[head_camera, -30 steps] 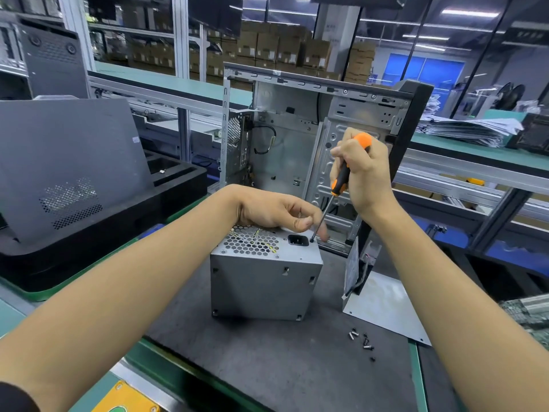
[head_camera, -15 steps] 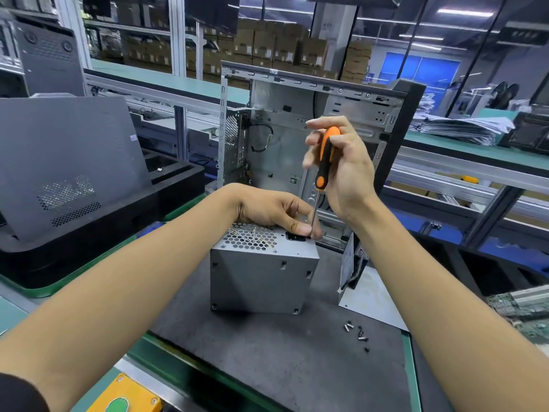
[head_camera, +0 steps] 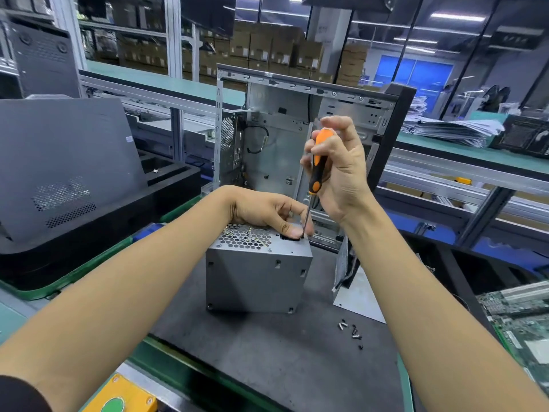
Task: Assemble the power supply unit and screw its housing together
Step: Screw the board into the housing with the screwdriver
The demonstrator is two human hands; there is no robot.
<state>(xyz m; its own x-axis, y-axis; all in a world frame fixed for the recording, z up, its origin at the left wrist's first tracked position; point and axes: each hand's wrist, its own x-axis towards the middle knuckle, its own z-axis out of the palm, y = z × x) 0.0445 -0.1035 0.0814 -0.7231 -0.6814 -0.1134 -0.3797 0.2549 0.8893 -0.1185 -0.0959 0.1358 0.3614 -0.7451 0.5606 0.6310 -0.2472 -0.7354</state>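
Head view: power supply unit (head_camera: 255,278), a grey metal box, stands on the dark work mat (head_camera: 267,358), just in front of an open computer case (head_camera: 291,144) that stands upright behind it. Honeycomb vent grille faces up on the unit's top face. Left hand (head_camera: 267,211) rests on the far right corner of that top face, fingers curled down, thumb and fingertips pinched close around the tip of the screwdriver (head_camera: 317,162); whether a screw sits between them cannot be told, the spot is covered by the fingers. Right hand (head_camera: 338,171) grips the orange-and-black handle, fingers wrapped round it, shaft running nearly upright and slightly tilted, tip down at the unit's top edge. Small group of loose screws (head_camera: 350,330) lies on the mat to the right of the unit, apart from it. Grey metal panel (head_camera: 356,295) leans near the case base. Black tray with a grey side panel (head_camera: 65,162) sits at left; circuit board (head_camera: 523,319) at right edge; yellow box with green button (head_camera: 118,396) at the near edge.
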